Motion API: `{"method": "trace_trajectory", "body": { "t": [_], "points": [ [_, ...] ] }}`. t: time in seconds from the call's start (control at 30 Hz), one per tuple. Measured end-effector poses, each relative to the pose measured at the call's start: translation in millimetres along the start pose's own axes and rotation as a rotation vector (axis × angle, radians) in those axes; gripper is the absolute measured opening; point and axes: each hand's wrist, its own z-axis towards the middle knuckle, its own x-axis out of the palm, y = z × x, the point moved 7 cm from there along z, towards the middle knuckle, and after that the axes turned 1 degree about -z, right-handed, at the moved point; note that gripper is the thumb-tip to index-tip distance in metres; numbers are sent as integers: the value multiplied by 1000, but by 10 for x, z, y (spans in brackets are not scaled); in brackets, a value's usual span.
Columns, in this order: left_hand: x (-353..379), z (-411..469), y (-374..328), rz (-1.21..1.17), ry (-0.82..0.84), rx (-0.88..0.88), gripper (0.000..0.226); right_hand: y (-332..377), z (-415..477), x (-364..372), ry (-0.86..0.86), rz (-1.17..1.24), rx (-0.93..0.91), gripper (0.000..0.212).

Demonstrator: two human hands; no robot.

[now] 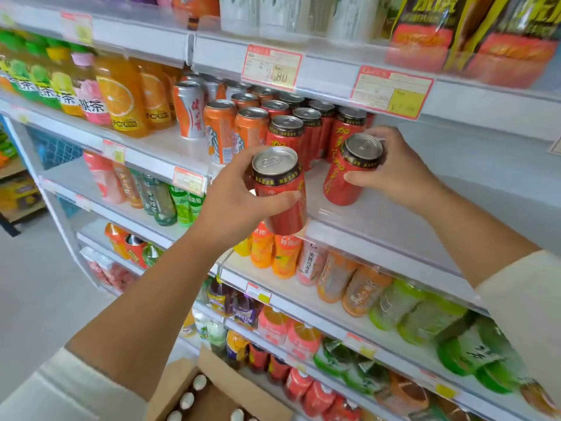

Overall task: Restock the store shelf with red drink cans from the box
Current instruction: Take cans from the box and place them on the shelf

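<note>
Head view
Edges: The shelf (403, 220) has a see-through front lip. The next board up hangs low over the cans, and a price tag (271, 66) sits on its front edge.
Open room: The shelf is bare to the right of the red cans (290, 133). The orange cans (221, 123) stand on their left, right beside them.
Left grip (230, 196): It holds the left can (282, 192), with the thumb across the front and the fingers round the far side.
Left can place: It is in the air just in front of the shelf lip, with its bottom over the lip.
Left can tilt: Its long side leans, with the top up and to the left and the silver lid showing.
Right grip (397, 174): It holds the right can (349, 177) from the right, with fingers on the rim and the thumb on the side.
Right can place: It is over the shelf, just in front of the red cans. I cannot tell if its bottom rests on the board.
Right can tilt: It leans, with the top up and to the right.
Box (221, 387): It is open, low down near the left arm, with round tops inside.
</note>
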Motion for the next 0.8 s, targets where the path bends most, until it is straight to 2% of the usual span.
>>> {"method": "trace_trajectory", "body": {
  "t": [0.1,0.2,0.3,0.4,0.47,0.67,0.8],
  "points": [
    [37,100,61,20,-17,10,62,-216,284,44,60,43,30,66],
    [58,132,90,36,-15,11,62,-323,430,98,127,181,54,52],
    [69,155,108,38,-21,7,63,-443,394,262,175,268,110,69],
    [65,183,92,45,-15,12,61,-538,292,359,3,181,147,89],
    [48,210,69,57,-6,24,58,-562,324,347,-80,168,161,82],
    [36,277,79,62,10,44,56,-641,492,357,-101,151,158,59],
    [20,298,109,32,21,41,62,-659,534,430,-133,122,134,57]
  ]
}}
